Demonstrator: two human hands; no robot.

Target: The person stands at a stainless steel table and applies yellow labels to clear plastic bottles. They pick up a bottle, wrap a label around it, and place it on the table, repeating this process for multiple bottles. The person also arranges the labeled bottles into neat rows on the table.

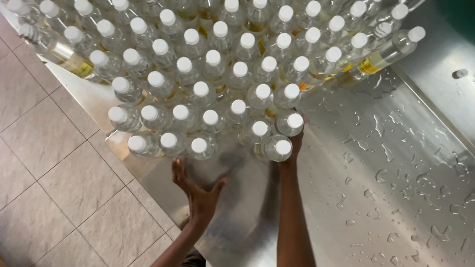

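Here, capped bottles are seen massed on a wet steel worktop.

The left hand is spread open, fingers splayed, just below the front row of the clear, white-capped bottles; the right hand is laid against the nearest bottle at the cluster's corner, its fingers largely hidden, so its grip cannot be told. Most bottles are already packed tightly upright at the far end of the worktop, above a tiled floor; the gathering is judged nearly done, with only the front edge left to be squared. Water droplets are scattered over the bare steel.
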